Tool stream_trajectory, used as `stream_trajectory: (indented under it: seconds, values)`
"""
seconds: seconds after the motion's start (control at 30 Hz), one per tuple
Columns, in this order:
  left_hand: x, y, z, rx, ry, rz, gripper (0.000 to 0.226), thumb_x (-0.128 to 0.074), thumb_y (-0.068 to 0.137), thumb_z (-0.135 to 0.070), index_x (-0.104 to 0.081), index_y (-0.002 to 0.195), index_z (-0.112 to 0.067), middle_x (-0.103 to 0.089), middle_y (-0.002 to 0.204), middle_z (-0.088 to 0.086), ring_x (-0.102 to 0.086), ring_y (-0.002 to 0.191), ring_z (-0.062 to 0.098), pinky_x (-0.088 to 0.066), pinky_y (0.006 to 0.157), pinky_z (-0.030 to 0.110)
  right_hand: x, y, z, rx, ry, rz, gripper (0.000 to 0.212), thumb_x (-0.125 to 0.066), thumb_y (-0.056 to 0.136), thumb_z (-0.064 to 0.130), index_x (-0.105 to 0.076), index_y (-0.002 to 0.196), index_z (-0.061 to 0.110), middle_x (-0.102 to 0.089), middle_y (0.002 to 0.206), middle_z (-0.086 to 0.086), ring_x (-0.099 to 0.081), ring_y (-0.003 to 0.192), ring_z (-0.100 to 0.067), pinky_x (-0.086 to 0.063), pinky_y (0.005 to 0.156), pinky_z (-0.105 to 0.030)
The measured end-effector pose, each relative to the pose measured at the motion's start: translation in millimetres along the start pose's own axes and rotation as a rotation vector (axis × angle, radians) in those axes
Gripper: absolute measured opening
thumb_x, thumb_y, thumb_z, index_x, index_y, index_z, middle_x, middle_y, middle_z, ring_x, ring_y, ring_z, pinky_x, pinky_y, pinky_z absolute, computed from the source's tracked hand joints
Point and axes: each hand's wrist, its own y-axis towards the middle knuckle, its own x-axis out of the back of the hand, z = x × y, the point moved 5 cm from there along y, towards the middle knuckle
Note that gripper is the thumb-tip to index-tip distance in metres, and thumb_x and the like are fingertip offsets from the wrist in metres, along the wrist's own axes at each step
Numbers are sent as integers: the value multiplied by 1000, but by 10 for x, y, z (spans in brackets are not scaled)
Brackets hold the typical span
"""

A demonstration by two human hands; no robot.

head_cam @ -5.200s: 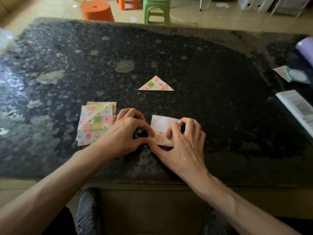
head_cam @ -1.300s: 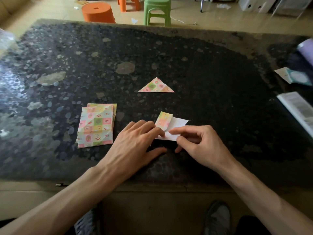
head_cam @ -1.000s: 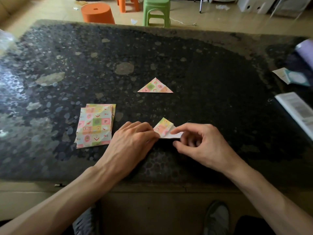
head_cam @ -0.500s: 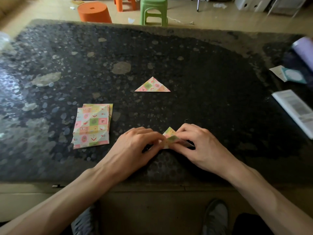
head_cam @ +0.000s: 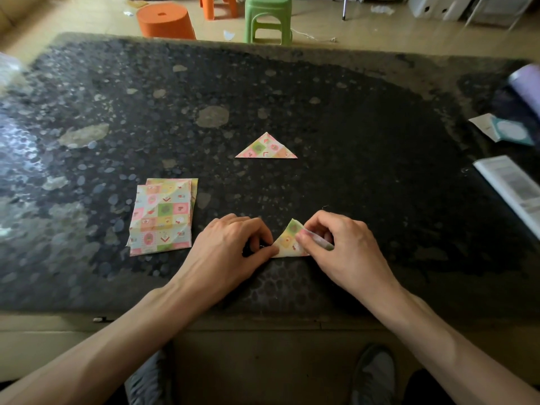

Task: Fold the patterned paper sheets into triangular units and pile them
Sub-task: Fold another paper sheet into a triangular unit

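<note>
Two paper triangles are lying on the table (head_cam: 380,141) — a far triangle (head_cam: 266,147) and a near triangle (head_cam: 287,242), which two hands are pinching: the left hand (head_cam: 230,247) and the right hand (head_cam: 342,247). One stack of sheets (head_cam: 162,217) is showing at least two layers. Three stools are standing beyond — a round orange stool (head_cam: 165,20), a second orange stool (head_cam: 217,5) and a green stool (head_cam: 267,19).

stack (head_cam: 162,217) left, triangle (head_cam: 266,149) ahead; between — bare tabletop (head_cam: 222,182)

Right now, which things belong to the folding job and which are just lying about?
Job: half-folded sheet, pinched by left hand and right hand; finished triangle; stack of unfolded sheets.
Lying about: booklet, teal card and purple roll on the right of the table; orange stool and green stool on the floor.
</note>
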Motion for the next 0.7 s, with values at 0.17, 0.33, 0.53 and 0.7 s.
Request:
stream_trajectory:
  seconds: [0.17,0.33,0.53,0.7]
  values:
    - [-10,-8,-3,-6,8,-6,17,-70,88,-52,-65,92,-36,-54,73,-20,-52,80,-1,-35,66,15,-4,10,8,-25,-19,13,12,-69,95,45,-64,99,35,-63,94,16,-61,86,-2,-55,71,-22]
    - [-11,-1,-4,-20,0,-14,16,-69,87,-52,-64,92,-37,-53,72,-20,-53,80,1,-40,67,19,-2,11,5,-48,-7,23,13,-71,94,44,-62,98,35,-61,90,18,-60,82,0,-53,68,-19]
    - [-21,4,8,-49,-8,-13,16,-67,89,-53,-66,96,-40,-52,76,-20,-51,81,1,-46,71,26,10,-5,16,-55,2,25,13,-72,94,41,-61,95,33,-59,87,17,-58,82,-1,-45,67,-16]
    - [-51,13,9,-72,-11,-12,21,-64,90,-54,-68,108,-45,-53,92,-20,-50,90,2,-50,81,33,1,-12,48,-61,5,36,13,-73,93,36,-60,93,32,-57,87,18,-56,84,-2,-42,69,-15]
